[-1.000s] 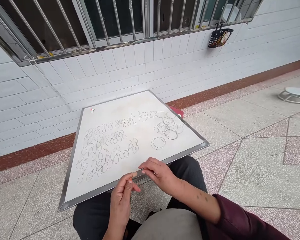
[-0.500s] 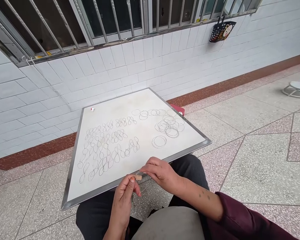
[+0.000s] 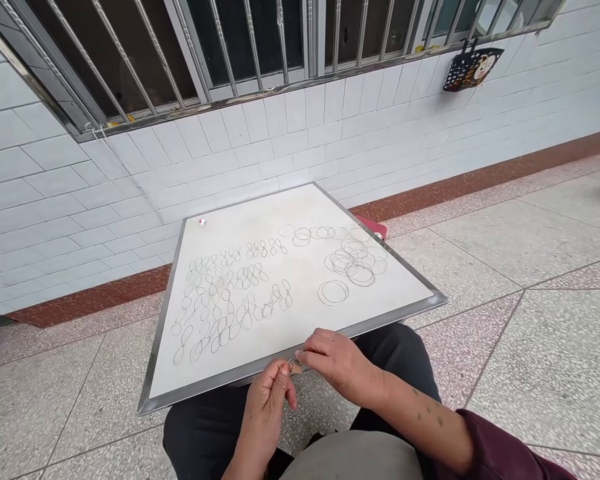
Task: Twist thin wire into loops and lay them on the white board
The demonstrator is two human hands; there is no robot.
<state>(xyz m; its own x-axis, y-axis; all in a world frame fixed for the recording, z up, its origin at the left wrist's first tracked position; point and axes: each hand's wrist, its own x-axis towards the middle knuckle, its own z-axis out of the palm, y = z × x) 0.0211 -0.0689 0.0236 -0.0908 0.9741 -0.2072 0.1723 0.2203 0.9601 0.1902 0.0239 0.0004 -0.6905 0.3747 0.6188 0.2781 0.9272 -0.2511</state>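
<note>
The left hand (image 3: 265,403) pinches a thin wire (image 3: 291,362) between thumb and finger; the right hand's (image 3: 337,367) fingers close on it too, by the surface's (image 3: 250,208) near edge. Figure-eight loops (image 3: 223,341) lie beyond. A small red-and-white object's (image 3: 203,223) markings are too small to read.

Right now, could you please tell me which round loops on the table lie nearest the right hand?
The overlapping pair just beyond the right hand; it lies apart, in front of the larger cluster.
</note>
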